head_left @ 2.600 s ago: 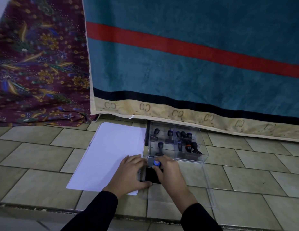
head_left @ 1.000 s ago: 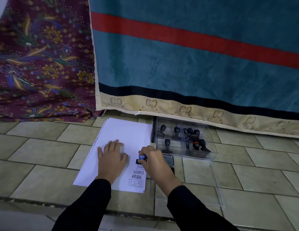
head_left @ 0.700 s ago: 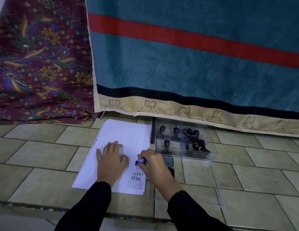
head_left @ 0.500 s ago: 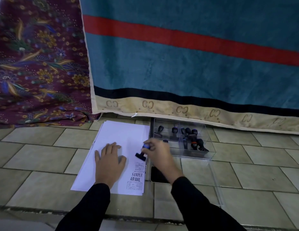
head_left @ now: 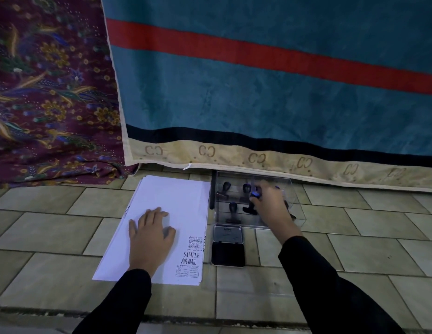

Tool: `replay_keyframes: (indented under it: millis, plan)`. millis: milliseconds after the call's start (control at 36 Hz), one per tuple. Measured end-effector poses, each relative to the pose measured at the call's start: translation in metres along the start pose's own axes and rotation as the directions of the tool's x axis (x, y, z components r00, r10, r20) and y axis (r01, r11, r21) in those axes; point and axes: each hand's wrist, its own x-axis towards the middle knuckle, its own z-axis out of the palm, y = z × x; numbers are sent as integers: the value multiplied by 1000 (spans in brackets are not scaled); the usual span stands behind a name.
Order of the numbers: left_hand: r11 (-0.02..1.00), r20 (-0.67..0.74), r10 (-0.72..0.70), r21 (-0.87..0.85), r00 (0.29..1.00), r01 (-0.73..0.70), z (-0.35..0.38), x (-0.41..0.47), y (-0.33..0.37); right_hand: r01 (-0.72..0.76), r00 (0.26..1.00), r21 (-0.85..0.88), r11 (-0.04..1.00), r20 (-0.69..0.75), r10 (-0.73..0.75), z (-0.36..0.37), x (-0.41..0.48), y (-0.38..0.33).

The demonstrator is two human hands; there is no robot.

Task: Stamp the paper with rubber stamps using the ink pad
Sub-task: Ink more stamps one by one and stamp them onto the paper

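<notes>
Progress: four prints were seen stacked along the right edge of the paper (head_left: 162, 213), near its close corner; the rest of the sheet was left blank, so most of the stamping was judged still to be done.
Step in hand: a stamp (head_left: 253, 203) was being held over the clear box (head_left: 299, 213), judged either set back or swapped for another.
Right hand (head_left: 270, 204): closed around that stamp, its blue knob showing at the fingers.
Left hand (head_left: 150, 237): laid flat and open on the paper, nothing gripped, the sheet pinned to the floor (head_left: 53, 232).
Stamp axis: the handle was tilted, knob up and away, dark base down and toward the left.
Other stamps (head_left: 226, 189): several were stood in the box, handles up; those behind the hand could not be counted.
Ink pad (head_left: 228, 254): left open just right of the paper, below the box, lid (head_left: 228, 233) folded back toward the box.
Paper axis: the long side was run away from the person, slanted a little to the right.
Prints: "SAMPLE" and "AIR MAIL" were readable upright; the one above them was printed upside down.
</notes>
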Motion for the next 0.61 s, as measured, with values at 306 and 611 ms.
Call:
replay_keyframes:
  millis: [306, 611]
  plan:
    - [1000, 12, -10, -2, 1000, 10, -2, 0, 3, 151, 976, -482, 863, 212, -52, 13, 6, -27]
    - [1000, 16, -13, 8, 1000, 13, -4, 0, 4, 163, 979, -297, 941, 169, -116, 40, 49, -46]
